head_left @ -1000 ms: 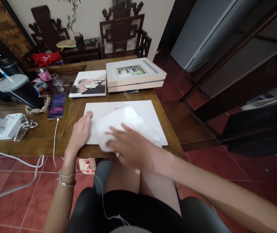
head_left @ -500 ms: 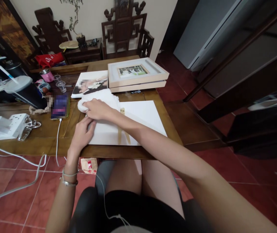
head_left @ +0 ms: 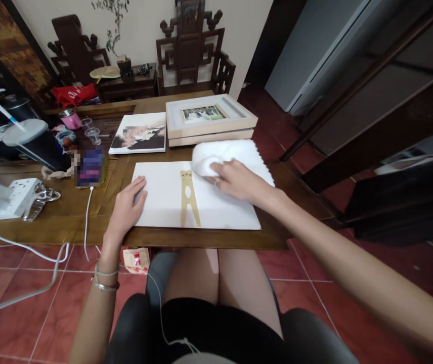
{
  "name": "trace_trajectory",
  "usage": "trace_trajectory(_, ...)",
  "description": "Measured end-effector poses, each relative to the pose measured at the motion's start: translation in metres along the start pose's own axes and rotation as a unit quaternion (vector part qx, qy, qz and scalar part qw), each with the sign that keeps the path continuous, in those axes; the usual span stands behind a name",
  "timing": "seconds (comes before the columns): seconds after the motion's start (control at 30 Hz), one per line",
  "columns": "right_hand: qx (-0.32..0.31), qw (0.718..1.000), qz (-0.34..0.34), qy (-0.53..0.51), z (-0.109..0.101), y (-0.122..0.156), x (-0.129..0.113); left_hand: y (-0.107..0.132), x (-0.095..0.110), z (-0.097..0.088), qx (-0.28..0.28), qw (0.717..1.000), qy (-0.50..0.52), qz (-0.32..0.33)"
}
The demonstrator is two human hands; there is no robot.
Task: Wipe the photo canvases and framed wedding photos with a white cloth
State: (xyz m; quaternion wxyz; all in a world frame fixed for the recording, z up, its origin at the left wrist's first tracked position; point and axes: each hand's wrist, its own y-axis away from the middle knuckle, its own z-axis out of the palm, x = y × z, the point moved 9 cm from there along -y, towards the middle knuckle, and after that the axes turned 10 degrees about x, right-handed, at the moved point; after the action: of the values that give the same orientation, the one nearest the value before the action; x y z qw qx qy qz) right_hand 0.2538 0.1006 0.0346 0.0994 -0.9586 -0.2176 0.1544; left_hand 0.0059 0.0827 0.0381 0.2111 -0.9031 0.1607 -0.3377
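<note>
A white board [head_left: 159,197] lies flat at the table's front edge, with a gold A-shaped piece [head_left: 184,202] running up its middle; it looks like a fold-out stand leg. My right hand [head_left: 231,179] grips a fluffy white cloth [head_left: 231,151] and presses it on the board's right part, the cloth's zigzag edge spreading past the board's far right side. Fingers stretched out, my left hand [head_left: 129,202] lies on the board's left edge and holds nothing.
Behind the board are a photo panel [head_left: 140,132] and stacked pale frames [head_left: 211,132]. To the left lie a phone [head_left: 90,168] on a white cable, a power strip [head_left: 19,197] and a dark lidded cup [head_left: 36,144] with a straw. Dark wooden chairs [head_left: 190,45] stand beyond the table.
My right hand has swept the cloth from the board's upper left to its right side, uncovering the gold piece. My left hand stays at the left edge.
</note>
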Motion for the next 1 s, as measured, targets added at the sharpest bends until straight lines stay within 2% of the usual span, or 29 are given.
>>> trace_trajectory(0.1, -0.006, 0.998, -0.068, 0.007, -0.005, 0.051, -0.027, 0.000, -0.001, 0.000, 0.001, 1.000, 0.003, 0.000)
trace_trajectory(0.2, -0.007, 0.995, -0.099, -0.021, -0.024, 0.098, -0.061, 0.000, 0.000, 0.001, -0.005, 1.000, 0.002, 0.001)
trace_trajectory(0.3, -0.027, 0.992, -0.116, -0.044, -0.042, 0.119, -0.085, 0.000, 0.001, 0.001, -0.010, 1.000, 0.003, 0.004)
trace_trajectory(0.37, -0.029, 0.993, -0.100, -0.050, -0.048, 0.112, -0.085, 0.000, 0.001, 0.001, -0.012, 1.000, 0.004, 0.005)
trace_trajectory(0.43, -0.013, 0.996, -0.070, -0.049, -0.048, 0.092, -0.071, 0.001, 0.000, 0.002, -0.011, 1.000, 0.005, 0.005)
trace_trajectory(0.53, 0.012, 0.997, -0.054, -0.050, -0.039, 0.053, -0.039, 0.001, -0.002, 0.004, -0.010, 1.000, 0.006, 0.002)
trace_trajectory(0.63, 0.008, 0.997, -0.051, -0.055, -0.028, 0.018, -0.004, 0.002, -0.002, 0.003, -0.007, 1.000, 0.006, 0.003)
trace_trajectory(0.77, 0.017, 0.999, -0.007, -0.044, -0.026, -0.008, 0.033, 0.001, 0.000, 0.001, -0.003, 1.000, 0.007, 0.002)
trace_trajectory(0.87, 0.032, 0.999, -0.002, -0.028, -0.027, -0.003, 0.031, 0.000, 0.002, -0.001, 0.000, 1.000, 0.006, 0.001)
trace_trajectory(1.0, 0.055, 0.997, -0.054, -0.013, -0.027, 0.040, -0.007, 0.000, 0.003, -0.001, -0.002, 1.000, 0.003, -0.002)
